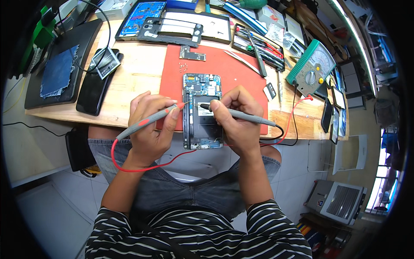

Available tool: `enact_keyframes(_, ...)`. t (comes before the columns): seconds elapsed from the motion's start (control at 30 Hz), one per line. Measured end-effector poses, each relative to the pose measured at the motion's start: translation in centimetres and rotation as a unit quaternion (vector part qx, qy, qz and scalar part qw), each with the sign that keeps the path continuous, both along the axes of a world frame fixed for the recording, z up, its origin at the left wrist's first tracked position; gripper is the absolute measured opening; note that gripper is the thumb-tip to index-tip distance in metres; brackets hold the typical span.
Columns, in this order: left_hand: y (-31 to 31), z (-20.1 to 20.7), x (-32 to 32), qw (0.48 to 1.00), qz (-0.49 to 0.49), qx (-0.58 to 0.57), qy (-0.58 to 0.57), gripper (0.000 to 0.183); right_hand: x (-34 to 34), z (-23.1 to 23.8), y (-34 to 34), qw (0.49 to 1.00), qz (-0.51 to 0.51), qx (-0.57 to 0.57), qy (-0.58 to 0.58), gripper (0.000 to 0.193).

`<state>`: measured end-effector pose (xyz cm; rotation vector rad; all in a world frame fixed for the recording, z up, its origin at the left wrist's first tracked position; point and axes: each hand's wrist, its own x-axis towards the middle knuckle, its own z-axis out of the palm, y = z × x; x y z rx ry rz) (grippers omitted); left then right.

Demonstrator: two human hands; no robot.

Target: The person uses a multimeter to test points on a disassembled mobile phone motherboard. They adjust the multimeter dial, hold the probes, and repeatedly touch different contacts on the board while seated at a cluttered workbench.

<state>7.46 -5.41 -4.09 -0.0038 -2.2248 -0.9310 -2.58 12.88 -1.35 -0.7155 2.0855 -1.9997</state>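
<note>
From afar I see a red mat [246, 80]; at its near edge, centre, lies an opened phone [205, 129], probably light and stiff, its bare circuitry [209, 89] fragile: I'd hold only the long side edges. The left hand [146, 140] pinches a red-banded probe [133, 128], the right hand [239, 134] a black-tipped probe [248, 116]; whether they touch, I cannot tell.

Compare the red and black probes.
Color: red probe has red accents on its barrel; black probe has a black tip end.
Hand: red probe is in the left hand, black probe in the right.
Pose: red probe rises rightward; black probe rises leftward, flatter.
Shared: mostly grey barrels, tips at the opened phone; contact unclear.
</note>
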Motion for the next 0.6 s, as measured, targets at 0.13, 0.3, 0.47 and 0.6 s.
enact_keyframes(0.13, -0.19, -0.05, -0.06, 1.0, -0.007, -0.013, 0.004, 0.014, 0.05, -0.03, -0.11, 1.0, 0.0, -0.018, -0.014, 0.018)
enact_keyframes(0.3, -0.14, -0.14, -0.03, 1.0, -0.005, -0.007, 0.004, 0.014, -0.02, 0.02, -0.03, 1.0, 0.004, -0.008, -0.001, 0.018)
enact_keyframes(0.47, -0.09, -0.11, -0.04, 1.0, -0.004, -0.009, 0.006, 0.014, -0.08, 0.0, -0.06, 1.0, -0.006, 0.01, 0.003, 0.018)
enact_keyframes(0.6, -0.13, -0.11, -0.11, 1.0, -0.006, -0.01, 0.007, 0.015, -0.06, 0.04, -0.06, 1.0, -0.008, 0.012, 0.005, 0.019)
